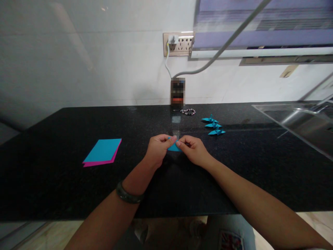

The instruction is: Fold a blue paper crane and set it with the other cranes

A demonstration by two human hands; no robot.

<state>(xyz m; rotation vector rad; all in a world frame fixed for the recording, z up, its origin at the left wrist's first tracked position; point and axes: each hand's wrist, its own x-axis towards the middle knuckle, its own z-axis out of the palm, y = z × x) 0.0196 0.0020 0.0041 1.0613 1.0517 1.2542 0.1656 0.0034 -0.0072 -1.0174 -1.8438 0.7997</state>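
Between both hands is a small piece of folded blue origami paper (173, 147), held just above the dark countertop. My left hand (159, 148) pinches its left side, thumb on top. From the right, my right hand (193, 147) grips the other side between thumb and fingers. The fingers partly cover the paper, so its full shape is hidden. Three folded blue paper cranes (213, 125) stand in a row to the right of my hands. Off to the left lies a stack of square paper (104, 150), blue on top and pink below.
The black countertop (52, 187) runs along a white tiled wall. At the back are a bead bracelet (189, 111) and a blurred-out upright box (178, 92), below a wall socket (178, 44) with a plugged-in cable. A metal sink (307, 119) is set in at the right.
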